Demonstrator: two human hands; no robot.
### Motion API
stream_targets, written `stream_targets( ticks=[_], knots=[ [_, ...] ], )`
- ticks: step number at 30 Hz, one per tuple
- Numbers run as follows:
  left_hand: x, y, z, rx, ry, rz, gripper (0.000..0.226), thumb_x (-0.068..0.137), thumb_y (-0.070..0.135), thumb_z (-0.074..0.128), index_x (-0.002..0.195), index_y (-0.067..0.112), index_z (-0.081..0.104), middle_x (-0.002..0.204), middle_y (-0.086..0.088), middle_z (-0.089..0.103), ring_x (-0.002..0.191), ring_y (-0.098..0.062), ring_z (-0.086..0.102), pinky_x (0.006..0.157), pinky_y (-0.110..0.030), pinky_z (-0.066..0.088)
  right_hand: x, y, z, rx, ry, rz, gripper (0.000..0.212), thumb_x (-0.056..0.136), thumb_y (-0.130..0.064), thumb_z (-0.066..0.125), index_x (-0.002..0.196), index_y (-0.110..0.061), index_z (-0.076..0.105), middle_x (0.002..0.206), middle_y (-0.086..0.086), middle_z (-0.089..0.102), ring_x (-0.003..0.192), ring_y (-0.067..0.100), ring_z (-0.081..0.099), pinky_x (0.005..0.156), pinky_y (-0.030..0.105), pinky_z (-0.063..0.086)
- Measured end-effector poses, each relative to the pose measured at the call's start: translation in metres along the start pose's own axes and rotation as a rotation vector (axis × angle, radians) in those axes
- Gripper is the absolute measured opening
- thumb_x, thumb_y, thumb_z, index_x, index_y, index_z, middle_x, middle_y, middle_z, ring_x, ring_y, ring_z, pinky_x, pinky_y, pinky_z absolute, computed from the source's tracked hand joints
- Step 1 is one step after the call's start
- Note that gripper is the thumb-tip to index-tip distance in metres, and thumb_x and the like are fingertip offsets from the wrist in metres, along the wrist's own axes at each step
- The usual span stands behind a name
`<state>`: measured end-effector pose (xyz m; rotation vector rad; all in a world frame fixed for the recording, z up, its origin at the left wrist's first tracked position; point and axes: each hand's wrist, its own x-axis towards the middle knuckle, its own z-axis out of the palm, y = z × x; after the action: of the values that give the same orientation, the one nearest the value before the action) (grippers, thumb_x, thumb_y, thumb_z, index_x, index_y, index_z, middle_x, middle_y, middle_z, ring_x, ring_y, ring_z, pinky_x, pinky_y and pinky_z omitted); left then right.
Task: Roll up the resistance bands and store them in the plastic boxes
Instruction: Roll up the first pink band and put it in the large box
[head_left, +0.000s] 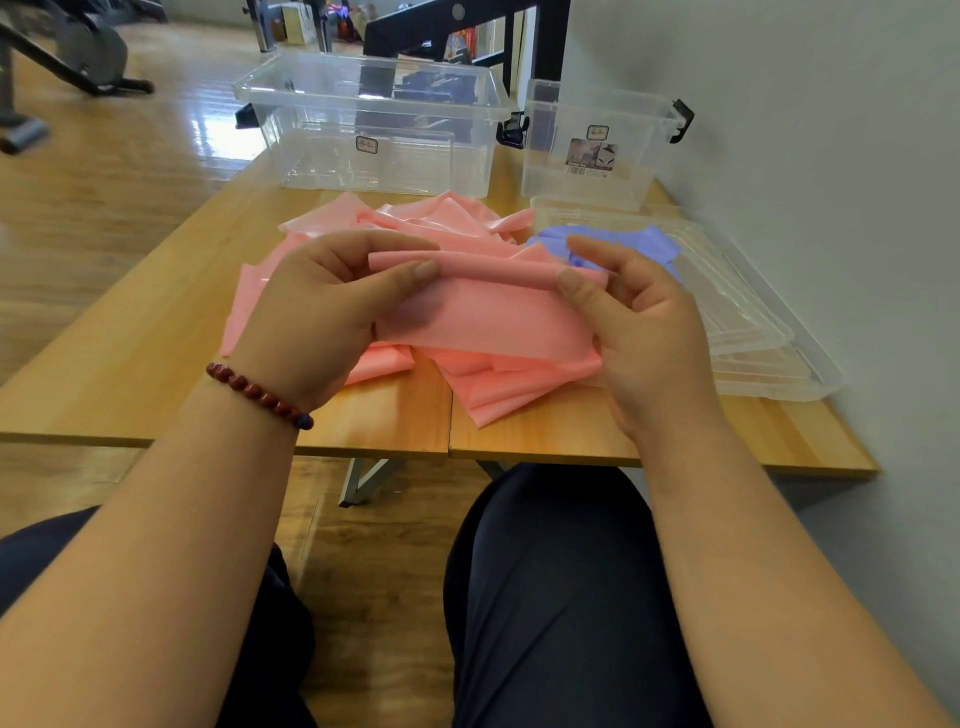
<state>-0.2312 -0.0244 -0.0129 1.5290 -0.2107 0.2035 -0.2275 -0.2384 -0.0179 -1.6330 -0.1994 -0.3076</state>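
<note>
The purple band, right of centre, lies mostly hidden behind the right hand and the rolled end of the pink band. The print on the stickers of the large box and small box, upper middle, is too small to read. At upper left a dark machine is cut off by the frame's edges.

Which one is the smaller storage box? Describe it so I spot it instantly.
Look to the far end of the wooden table, in the right corner by the grey wall. The small clear box stands there, just right of the wide clear box. It is narrower, and only it carries a colour photo sticker on its front.
</note>
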Motion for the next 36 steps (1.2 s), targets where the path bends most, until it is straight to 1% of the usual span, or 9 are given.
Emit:
stream_targets(
  ticks=[1,4,8,11,17,21,24,29,36],
  knots=[
    [0.0,0.0,-0.001,0.028,-0.003,0.004,0.018,0.07,0.032,0.07,0.087,0.03,0.076,0.091,0.008,0.073,0.093,-0.012,0.067,0.075,-0.028,0.057,0.003,-0.001,-0.002,-0.04,-0.002,-0.05,0.012,0.088,-0.022,0.071,0.098,-0.029,0.072,0.089,-0.017,0.073,0.089,0.0,0.067,0.076,0.019,0.052],
    [0.0,0.002,-0.003,0.078,-0.005,0.015,0.022,0.07,0.031,0.068,0.091,0.026,0.073,0.087,0.012,0.073,0.088,-0.007,0.068,0.073,-0.026,0.058,0.009,-0.001,-0.007,-0.027,-0.02,-0.111,0.016,0.087,-0.011,0.072,0.084,-0.026,0.073,0.08,-0.012,0.072,0.081,0.01,0.068,0.074,0.026,0.054],
    [0.001,0.005,-0.004,-0.042,-0.063,-0.044,0.018,0.08,0.011,0.063,0.09,0.022,0.075,0.082,0.009,0.073,0.081,-0.007,0.069,0.067,-0.02,0.056,0.016,-0.003,-0.012,-0.039,-0.056,-0.188,0.024,0.085,-0.005,0.073,0.084,-0.029,0.072,0.08,-0.014,0.072,0.081,0.009,0.067,0.075,0.028,0.055],
    [0.002,0.006,-0.007,-0.094,-0.108,-0.056,0.038,0.089,-0.003,0.055,0.078,0.024,0.079,0.08,0.007,0.073,0.077,-0.007,0.068,0.064,-0.016,0.055,0.018,-0.006,-0.015,-0.061,-0.1,-0.215,0.025,0.086,-0.004,0.071,0.087,-0.029,0.072,0.083,-0.018,0.072,0.083,0.005,0.066,0.073,0.023,0.053],
    [0.002,0.005,-0.006,-0.019,-0.081,-0.025,0.039,0.091,0.002,0.057,0.081,0.032,0.079,0.086,0.011,0.072,0.081,-0.005,0.066,0.066,-0.018,0.054,0.017,-0.007,-0.019,-0.104,-0.235,-0.183,0.026,0.082,-0.012,0.075,0.093,-0.035,0.07,0.094,-0.015,0.07,0.078,0.009,0.063,0.075,0.023,0.051],
    [0.002,0.002,-0.007,0.042,-0.049,-0.021,0.035,0.091,0.008,0.06,0.085,0.037,0.079,0.095,0.011,0.073,0.093,-0.01,0.065,0.076,-0.027,0.057,0.016,-0.012,-0.022,-0.26,-0.302,-0.208,0.027,0.081,-0.008,0.077,0.093,-0.031,0.071,0.073,-0.028,0.064,0.071,-0.002,0.056,0.072,0.018,0.045],
    [0.002,0.001,-0.009,0.121,-0.034,-0.022,0.032,0.091,0.012,0.062,0.088,0.04,0.078,0.1,0.009,0.073,0.097,-0.015,0.064,0.082,-0.035,0.056,0.016,-0.016,-0.023,-0.325,-0.254,-0.251,0.031,0.086,-0.008,0.072,0.089,-0.038,0.07,0.081,-0.032,0.067,0.084,-0.009,0.06,0.075,0.008,0.043],
    [0.0,0.005,-0.004,-0.001,-0.079,-0.073,0.028,0.086,0.007,0.061,0.091,0.029,0.077,0.088,0.008,0.074,0.08,-0.007,0.066,0.067,-0.019,0.055,0.016,-0.012,-0.02,-0.413,-0.166,-0.336,0.031,0.089,-0.005,0.066,0.09,-0.037,0.067,0.079,-0.039,0.061,0.083,-0.014,0.057,0.074,0.003,0.039],
    [0.0,0.005,-0.003,-0.141,-0.135,-0.158,0.05,0.095,-0.007,0.043,0.076,0.022,0.08,0.078,0.003,0.07,0.07,-0.008,0.064,0.061,-0.019,0.055,0.013,-0.003,-0.015,-0.362,-0.053,-0.507,0.034,0.083,0.007,0.063,0.095,-0.024,0.07,0.095,-0.015,0.062,0.093,-0.005,0.06,0.082,0.012,0.044]
  ],
)
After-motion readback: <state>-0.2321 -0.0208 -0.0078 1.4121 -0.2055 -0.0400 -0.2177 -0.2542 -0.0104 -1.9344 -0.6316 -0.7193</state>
